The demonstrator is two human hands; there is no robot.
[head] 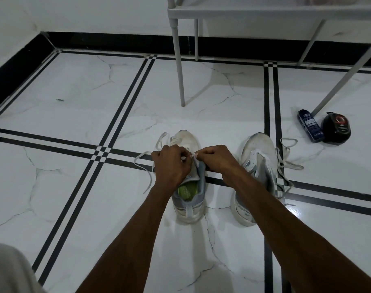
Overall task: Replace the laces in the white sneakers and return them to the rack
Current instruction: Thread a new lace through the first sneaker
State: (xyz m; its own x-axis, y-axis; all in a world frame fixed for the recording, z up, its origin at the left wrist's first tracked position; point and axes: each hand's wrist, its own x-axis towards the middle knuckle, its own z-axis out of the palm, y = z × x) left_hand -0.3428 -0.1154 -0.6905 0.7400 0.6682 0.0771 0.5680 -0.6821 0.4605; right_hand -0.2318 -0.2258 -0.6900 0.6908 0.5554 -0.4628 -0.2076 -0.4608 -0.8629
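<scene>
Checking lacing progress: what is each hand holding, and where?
Both hands, left and right, pinch the lace near its ends, over the left sneaker.

White print covers the dark blue can (310,125) and the round black case (336,127), too small to read.

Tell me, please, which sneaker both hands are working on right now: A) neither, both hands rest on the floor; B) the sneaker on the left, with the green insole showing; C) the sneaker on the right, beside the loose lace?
B: the left hand and right hand meet over the tongue of the left sneaker, pinching lace ends, while the right sneaker lies untouched.
</scene>
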